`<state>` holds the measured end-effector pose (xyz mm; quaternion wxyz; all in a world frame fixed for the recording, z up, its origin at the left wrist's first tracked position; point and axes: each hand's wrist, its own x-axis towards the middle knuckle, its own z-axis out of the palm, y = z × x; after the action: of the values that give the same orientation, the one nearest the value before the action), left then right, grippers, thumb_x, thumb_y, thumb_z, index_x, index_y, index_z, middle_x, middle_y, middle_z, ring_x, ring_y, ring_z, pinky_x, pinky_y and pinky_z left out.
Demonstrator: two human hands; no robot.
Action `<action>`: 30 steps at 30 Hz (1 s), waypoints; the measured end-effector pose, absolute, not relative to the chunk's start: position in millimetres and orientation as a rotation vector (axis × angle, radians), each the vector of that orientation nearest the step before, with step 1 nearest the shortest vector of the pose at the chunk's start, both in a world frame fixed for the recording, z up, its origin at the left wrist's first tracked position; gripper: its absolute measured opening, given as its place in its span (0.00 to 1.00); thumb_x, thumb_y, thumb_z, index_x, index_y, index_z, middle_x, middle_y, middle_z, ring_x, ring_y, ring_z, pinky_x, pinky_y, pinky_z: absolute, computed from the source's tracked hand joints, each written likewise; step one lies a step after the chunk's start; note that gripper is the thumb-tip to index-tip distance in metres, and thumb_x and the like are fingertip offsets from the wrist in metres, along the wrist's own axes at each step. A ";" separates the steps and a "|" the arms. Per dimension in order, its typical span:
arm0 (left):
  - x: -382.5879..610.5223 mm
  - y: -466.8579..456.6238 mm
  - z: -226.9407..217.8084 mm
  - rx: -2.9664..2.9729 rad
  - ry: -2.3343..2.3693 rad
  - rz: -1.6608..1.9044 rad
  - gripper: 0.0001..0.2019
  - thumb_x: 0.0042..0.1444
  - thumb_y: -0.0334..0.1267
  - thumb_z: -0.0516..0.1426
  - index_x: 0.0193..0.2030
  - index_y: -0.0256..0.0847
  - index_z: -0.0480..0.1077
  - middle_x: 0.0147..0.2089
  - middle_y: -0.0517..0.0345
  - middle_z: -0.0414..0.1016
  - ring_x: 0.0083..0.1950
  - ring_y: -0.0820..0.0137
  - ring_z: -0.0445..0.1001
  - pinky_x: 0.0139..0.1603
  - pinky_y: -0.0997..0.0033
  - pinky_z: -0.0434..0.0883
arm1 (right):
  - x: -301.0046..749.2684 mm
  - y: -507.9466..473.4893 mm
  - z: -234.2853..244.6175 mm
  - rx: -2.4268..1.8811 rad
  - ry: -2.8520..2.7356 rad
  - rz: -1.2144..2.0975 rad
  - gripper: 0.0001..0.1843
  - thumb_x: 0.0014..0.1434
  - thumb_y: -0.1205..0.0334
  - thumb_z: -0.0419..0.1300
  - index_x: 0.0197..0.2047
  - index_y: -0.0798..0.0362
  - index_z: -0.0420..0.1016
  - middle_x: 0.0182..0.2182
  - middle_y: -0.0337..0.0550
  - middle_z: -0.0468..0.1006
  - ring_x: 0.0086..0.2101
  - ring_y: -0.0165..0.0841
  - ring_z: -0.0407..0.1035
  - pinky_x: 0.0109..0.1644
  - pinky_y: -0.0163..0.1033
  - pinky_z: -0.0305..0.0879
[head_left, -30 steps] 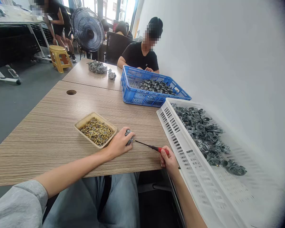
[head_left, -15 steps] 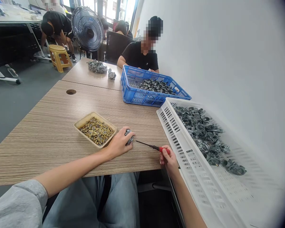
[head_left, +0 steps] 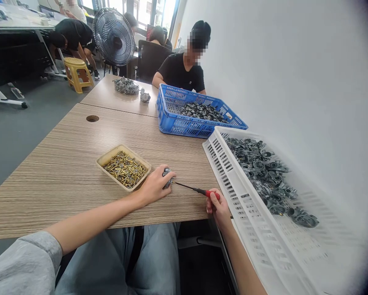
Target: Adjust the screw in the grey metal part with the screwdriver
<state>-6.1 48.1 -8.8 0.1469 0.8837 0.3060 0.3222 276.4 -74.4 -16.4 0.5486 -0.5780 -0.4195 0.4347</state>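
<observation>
My left hand [head_left: 155, 185] is closed around a small grey metal casting [head_left: 168, 178], pressing it onto the wood-grain table [head_left: 70, 164]. Part of the casting is hidden under my fingers. In my right hand [head_left: 218, 207] is the red handle of a screwdriver [head_left: 213, 194]. Its dark shaft points left, with the tip at the casting's right side; the exact contact is too small to make out. Just left of my left hand, a cream tray [head_left: 101, 160] holds many brass-coloured screw-like pieces [head_left: 125, 169].
A white crate [head_left: 229, 184] with grey castings [head_left: 263, 164] stands along the right. Behind it is a blue crate [head_left: 179, 128] of dark metal parts. A co-worker [head_left: 184, 71] sits beyond, near a fan [head_left: 114, 37]. More parts [head_left: 126, 86] lie on the far table.
The view has shifted very slightly. Both hands, the casting and the screwdriver keep nearly the same positions. In the background, a bending person has lowered their head a little.
</observation>
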 end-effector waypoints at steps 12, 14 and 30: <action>-6.2 47.9 -10.3 2.569 0.860 0.943 0.22 0.58 0.31 0.60 0.61 0.43 0.70 0.64 0.43 0.63 0.62 0.53 0.70 0.60 0.55 0.75 | 276.9 -74.9 -19.1 -1.399 -1.026 1.023 0.20 0.67 0.39 0.62 0.40 0.48 0.69 0.17 0.30 0.66 0.17 0.27 0.57 0.20 0.32 0.55; -6.2 48.1 -10.9 2.576 0.860 0.943 0.22 0.58 0.31 0.60 0.61 0.43 0.70 0.64 0.42 0.63 0.61 0.53 0.70 0.59 0.55 0.75 | 277.4 -74.5 -20.0 -1.394 -1.031 1.025 0.20 0.68 0.39 0.62 0.41 0.49 0.69 0.17 0.30 0.66 0.17 0.27 0.57 0.20 0.32 0.55; -6.1 48.4 -11.6 2.585 0.870 0.927 0.23 0.58 0.31 0.60 0.61 0.44 0.70 0.65 0.43 0.62 0.62 0.53 0.70 0.60 0.55 0.74 | 278.9 -74.1 -23.5 -1.395 -1.056 1.022 0.19 0.68 0.40 0.62 0.41 0.49 0.70 0.17 0.30 0.67 0.17 0.27 0.57 0.20 0.31 0.55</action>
<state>-6.1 48.4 -11.6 0.1302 0.8897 0.2995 0.3191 278.9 -74.1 -23.5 0.5291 -0.5843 -0.4421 0.4279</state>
